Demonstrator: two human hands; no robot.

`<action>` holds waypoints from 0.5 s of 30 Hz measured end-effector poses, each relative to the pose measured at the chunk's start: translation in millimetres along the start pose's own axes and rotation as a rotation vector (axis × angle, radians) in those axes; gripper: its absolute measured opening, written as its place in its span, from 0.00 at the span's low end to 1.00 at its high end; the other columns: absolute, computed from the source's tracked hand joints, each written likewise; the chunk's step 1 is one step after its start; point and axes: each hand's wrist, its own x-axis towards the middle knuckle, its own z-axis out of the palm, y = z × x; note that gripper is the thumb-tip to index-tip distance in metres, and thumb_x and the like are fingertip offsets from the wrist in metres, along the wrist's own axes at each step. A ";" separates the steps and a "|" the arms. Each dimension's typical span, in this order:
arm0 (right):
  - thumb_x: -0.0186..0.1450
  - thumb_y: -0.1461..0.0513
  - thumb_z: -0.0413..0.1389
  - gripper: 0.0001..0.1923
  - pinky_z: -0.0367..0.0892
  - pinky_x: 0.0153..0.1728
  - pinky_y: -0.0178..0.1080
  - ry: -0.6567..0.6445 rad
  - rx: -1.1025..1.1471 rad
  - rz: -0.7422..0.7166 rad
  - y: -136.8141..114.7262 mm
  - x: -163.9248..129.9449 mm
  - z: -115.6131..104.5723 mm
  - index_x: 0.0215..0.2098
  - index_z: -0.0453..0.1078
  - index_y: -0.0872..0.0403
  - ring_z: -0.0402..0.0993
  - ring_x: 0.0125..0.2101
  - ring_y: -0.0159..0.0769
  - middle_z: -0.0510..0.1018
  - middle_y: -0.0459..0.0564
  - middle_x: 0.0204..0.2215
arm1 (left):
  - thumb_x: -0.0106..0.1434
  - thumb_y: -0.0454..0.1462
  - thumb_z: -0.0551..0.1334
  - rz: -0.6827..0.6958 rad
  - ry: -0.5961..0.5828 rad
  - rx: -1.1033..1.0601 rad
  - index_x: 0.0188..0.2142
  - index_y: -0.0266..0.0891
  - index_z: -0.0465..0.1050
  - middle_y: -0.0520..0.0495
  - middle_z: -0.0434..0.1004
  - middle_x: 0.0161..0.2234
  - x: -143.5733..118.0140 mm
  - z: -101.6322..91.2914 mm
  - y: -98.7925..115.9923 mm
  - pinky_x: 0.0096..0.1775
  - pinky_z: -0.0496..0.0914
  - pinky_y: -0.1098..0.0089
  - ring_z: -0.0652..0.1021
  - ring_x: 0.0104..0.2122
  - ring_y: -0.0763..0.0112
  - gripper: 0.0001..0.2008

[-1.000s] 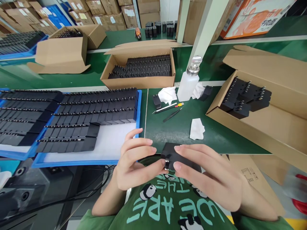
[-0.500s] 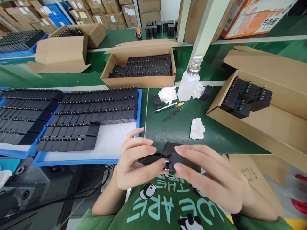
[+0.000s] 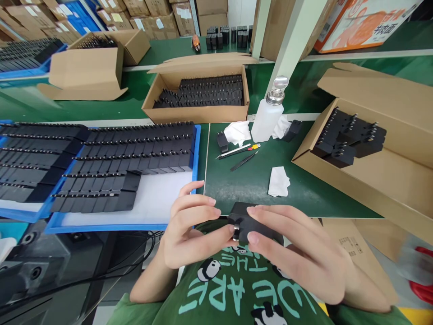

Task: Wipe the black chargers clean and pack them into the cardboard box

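Note:
In front of my chest is a black power adapter [image 3: 241,210] with shiny metal prongs on its left end. My right hand [image 3: 301,248] grips its body, fingers on top and along the near side. The thumb of my left hand [image 3: 192,230] presses at the prongs; its other fingers are bent and spread above. Left of my hands, a blue tray [image 3: 198,149] lined with white holds rows of similar adapters [image 3: 142,146]. A crumpled white wipe [image 3: 279,182] lies on the green table just beyond my right hand.
A carton [image 3: 352,205] with several adapters stands at the right, another full carton [image 3: 199,115] at the back. A white pump bottle [image 3: 267,119], tweezers [image 3: 244,161], a pen-like tool [image 3: 233,151] and a small black block [image 3: 222,142] lie midway. A second filled tray [image 3: 37,214] is at far left.
Both hands keep the same hold on the adapter. The whole view has shifted very slightly; nothing else visibly moved.

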 end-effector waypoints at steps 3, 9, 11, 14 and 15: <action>0.65 0.73 0.53 0.14 0.79 0.43 0.44 -0.037 -0.005 0.020 -0.8 2.4 -1.5 0.48 0.71 0.61 0.76 0.49 0.43 0.78 0.64 0.44 | 0.61 0.32 0.68 0.004 0.007 -0.014 0.32 0.41 0.77 0.49 0.69 0.38 0.9 -0.3 0.4 0.51 0.76 0.48 0.74 0.41 0.66 0.03; 0.65 0.72 0.54 0.14 0.80 0.42 0.43 0.035 -0.023 0.010 -1.3 0.5 0.5 0.49 0.71 0.59 0.76 0.50 0.42 0.78 0.62 0.46 | 0.61 0.32 0.68 -0.009 -0.008 -0.014 0.33 0.41 0.77 0.48 0.68 0.39 0.9 -0.1 0.6 0.52 0.75 0.47 0.74 0.41 0.66 0.02; 0.65 0.72 0.55 0.14 0.80 0.43 0.43 0.040 -0.020 0.014 -1.3 -0.8 1.6 0.49 0.71 0.59 0.76 0.50 0.43 0.79 0.62 0.46 | 0.61 0.32 0.68 -0.004 -0.003 -0.023 0.33 0.40 0.77 0.48 0.68 0.39 1.2 0.1 0.3 0.52 0.75 0.47 0.73 0.41 0.66 0.02; 0.64 0.71 0.56 0.15 0.80 0.43 0.43 0.041 -0.017 0.023 -1.1 -2.7 2.2 0.49 0.71 0.57 0.76 0.50 0.43 0.79 0.62 0.46 | 0.60 0.32 0.68 0.005 0.004 -0.028 0.32 0.39 0.77 0.48 0.68 0.39 1.7 0.2 0.1 0.52 0.75 0.47 0.73 0.41 0.66 0.03; 0.64 0.71 0.56 0.15 0.80 0.42 0.43 0.037 -0.017 0.026 -1.1 -3.5 2.2 0.49 0.71 0.56 0.76 0.50 0.43 0.79 0.61 0.47 | 0.61 0.32 0.68 0.003 -0.001 -0.025 0.33 0.40 0.77 0.48 0.68 0.39 1.7 0.1 0.2 0.52 0.75 0.47 0.73 0.41 0.66 0.02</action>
